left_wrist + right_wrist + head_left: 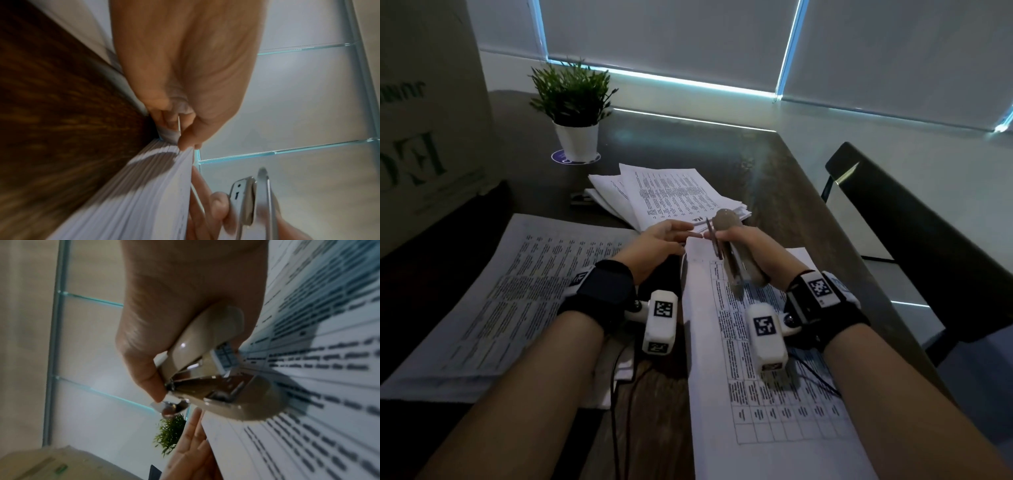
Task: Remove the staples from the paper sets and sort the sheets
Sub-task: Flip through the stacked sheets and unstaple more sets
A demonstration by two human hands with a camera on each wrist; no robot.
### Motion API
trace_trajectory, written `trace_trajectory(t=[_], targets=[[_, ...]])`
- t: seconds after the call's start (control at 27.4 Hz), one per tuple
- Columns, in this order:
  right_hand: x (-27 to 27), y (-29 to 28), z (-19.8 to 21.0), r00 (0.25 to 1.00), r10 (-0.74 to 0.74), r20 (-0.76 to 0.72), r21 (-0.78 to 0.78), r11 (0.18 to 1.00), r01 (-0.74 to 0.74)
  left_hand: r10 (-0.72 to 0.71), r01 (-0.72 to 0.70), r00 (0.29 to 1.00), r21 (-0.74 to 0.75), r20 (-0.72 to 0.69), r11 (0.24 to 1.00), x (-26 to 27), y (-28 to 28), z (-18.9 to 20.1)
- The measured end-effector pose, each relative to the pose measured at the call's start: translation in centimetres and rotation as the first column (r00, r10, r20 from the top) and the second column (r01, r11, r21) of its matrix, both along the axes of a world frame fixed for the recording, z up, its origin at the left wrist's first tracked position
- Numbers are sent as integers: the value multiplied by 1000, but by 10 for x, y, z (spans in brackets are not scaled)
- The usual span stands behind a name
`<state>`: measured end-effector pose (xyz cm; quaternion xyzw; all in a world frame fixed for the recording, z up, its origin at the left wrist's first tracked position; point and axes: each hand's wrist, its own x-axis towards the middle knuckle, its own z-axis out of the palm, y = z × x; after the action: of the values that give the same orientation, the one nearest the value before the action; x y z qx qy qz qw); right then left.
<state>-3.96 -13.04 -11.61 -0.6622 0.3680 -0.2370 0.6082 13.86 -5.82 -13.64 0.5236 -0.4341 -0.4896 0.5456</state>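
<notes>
Right hand [748, 245] curled round beige stapler [736, 253]; left hand [654, 245] pinching sheet corner [174, 155].

- The head camera is looking forward and down from above at the table [774, 164].
- The left wrist camera is sitting very close, peering along the left hand [185, 65].
- The right wrist camera is hugging the right hand [185, 305]; both are sharing the stapler [205, 353].

Right grip [736, 240] curled tight; left grip [661, 240] pinching (fingertips together).
</notes>
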Motion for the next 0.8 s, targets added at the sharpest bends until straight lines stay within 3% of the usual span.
trace_trajectory(t=[0.07,0.22,0.8], targets=[[-4,-2,-4,998,23,57,74,997,-27,5,-4,1000,-18,12,1000,0,-1,0],[-11,-6,-11,990,24,137,61,998,-33,4,0,998,-56,59,998,3,0,-2],[-11,-9,-12,992,-6,127,-55,998,13,7,6,990,-86,143,996,4,2,0]])
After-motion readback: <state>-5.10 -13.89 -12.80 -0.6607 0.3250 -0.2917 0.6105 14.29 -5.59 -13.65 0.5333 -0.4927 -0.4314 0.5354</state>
